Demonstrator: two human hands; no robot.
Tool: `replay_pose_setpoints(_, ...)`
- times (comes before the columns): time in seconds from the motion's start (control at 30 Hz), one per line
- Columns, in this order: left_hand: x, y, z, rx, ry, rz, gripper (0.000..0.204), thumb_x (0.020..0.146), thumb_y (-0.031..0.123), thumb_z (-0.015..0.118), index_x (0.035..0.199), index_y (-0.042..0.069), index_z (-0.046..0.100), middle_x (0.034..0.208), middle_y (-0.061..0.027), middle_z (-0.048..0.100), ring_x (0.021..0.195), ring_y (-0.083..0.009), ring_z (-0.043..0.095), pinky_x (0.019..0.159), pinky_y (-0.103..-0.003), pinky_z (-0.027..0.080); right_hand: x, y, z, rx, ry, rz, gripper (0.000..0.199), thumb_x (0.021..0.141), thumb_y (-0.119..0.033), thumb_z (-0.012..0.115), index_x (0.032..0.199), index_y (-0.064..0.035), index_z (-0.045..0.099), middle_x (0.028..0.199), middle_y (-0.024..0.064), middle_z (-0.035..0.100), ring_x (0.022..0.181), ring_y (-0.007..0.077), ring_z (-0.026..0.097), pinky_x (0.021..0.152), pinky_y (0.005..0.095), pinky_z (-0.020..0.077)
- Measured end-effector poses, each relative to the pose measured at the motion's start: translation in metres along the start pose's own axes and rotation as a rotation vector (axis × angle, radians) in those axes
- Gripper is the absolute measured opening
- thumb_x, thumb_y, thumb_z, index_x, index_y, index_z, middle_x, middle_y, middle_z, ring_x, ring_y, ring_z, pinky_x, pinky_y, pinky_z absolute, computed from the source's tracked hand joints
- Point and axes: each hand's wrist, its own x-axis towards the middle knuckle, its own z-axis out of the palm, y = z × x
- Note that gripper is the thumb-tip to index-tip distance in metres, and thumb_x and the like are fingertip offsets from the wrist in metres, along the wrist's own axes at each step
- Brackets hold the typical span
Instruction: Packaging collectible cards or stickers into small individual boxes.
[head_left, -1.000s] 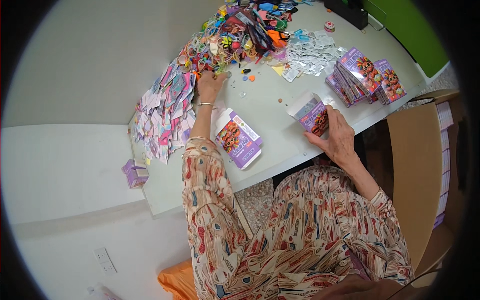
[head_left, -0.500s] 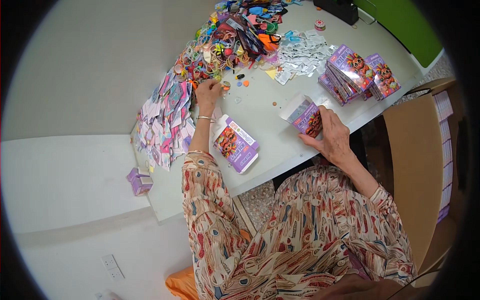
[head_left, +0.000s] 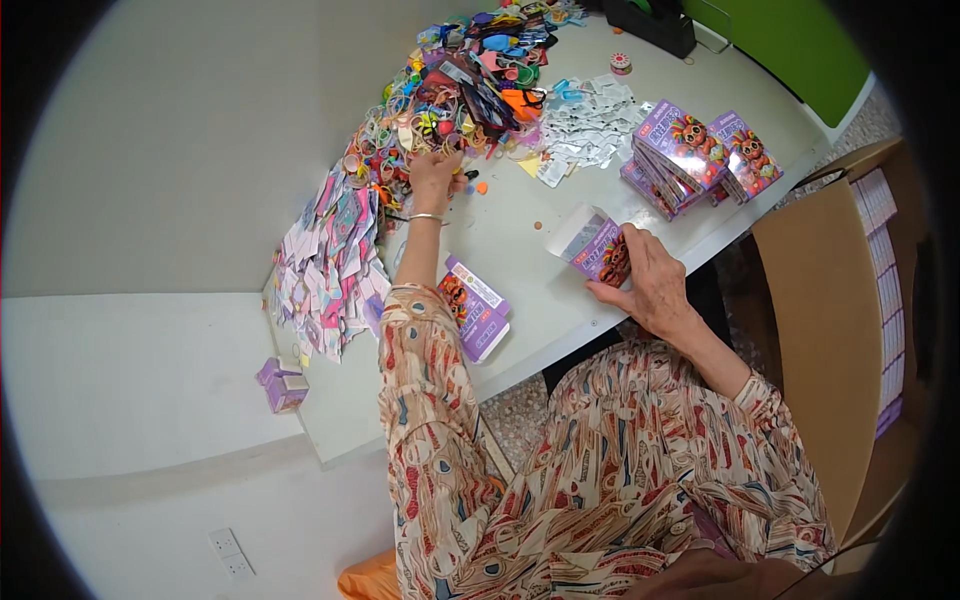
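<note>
A: Remote log, biggest first. What do I have?

B: Table (head_left: 510, 235) across centre; trinket heap (head_left: 425, 125) on it, towards 11 o'clock.

A: My hands?

B: Right hand (head_left: 655, 285), 3 o'clock: grip wrapped round the unsealed purple box (head_left: 600, 258), 2 o'clock. Left hand (head_left: 433, 178), 11 o'clock, at the heap's near edge. Fingertips unclear; can't tell if that grip has anything.

A: Handling?

B: I'd judge the box light, thin card, slightly slick, crushable. Hold by side walls, lightly. Orange piece (head_left: 482, 188), 12 o'clock: probably light, stiff; pinch its edges.
</note>
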Motion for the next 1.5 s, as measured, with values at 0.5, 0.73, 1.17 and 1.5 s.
replay_pose_setpoints(0.5,-0.082,0.091,-0.023,0.181,-0.047,0.262,0.012,0.089,0.011,0.063,0.09,-0.001,0.064,0.072,-0.0057,0.066,0.058,-0.0111,0.064,0.052,-0.022,0.052,0.008,-0.002,-0.005,0.017,-0.038,0.013,0.08,0.068,-0.04,0.08,0.126,0.0016,0.043,0.098,0.015,0.056,0.09,0.0309,0.059,0.07,0.0404,0.0514)
replay_pose_setpoints(0.73,-0.097,0.067,-0.015,0.441,-0.163,0.262,0.01,0.089,0.008,0.059,0.09,0.0,0.063,0.071,-0.0039,0.064,0.057,-0.0105,0.064,0.048,-0.022,0.049,0.007,-0.002,-0.004,0.024,-0.034,-0.031,0.077,0.069,-0.041,0.078,0.123,0.0019,0.044,0.099,0.0158,0.056,0.091,0.0324,0.058,0.074,0.0406,0.0507)
replay_pose_setpoints(1.17,-0.111,0.054,-0.001,0.274,-0.349,0.05,0.013,0.089,0.014,0.065,0.09,0.001,0.065,0.069,-0.0007,0.062,0.057,-0.0071,0.059,0.05,-0.02,0.045,0.005,-0.002,-0.01,0.031,-0.092,0.027,0.077,0.071,-0.042,0.077,0.124,0.0017,0.043,0.104,0.018,0.057,0.098,0.0334,0.058,0.078,0.041,0.0507)
replay_pose_setpoints(1.5,-0.148,0.102,0.023,0.168,-0.407,0.173,0.011,0.091,0.011,0.061,0.094,0.001,0.061,0.078,-0.003,0.066,0.057,-0.0063,0.059,0.048,-0.019,0.044,0.007,-0.003,-0.01,0.031,-0.121,0.047,0.074,0.071,-0.039,0.077,0.123,0.0013,0.043,0.105,0.017,0.056,0.098,0.0334,0.057,0.078,0.0411,0.0508)
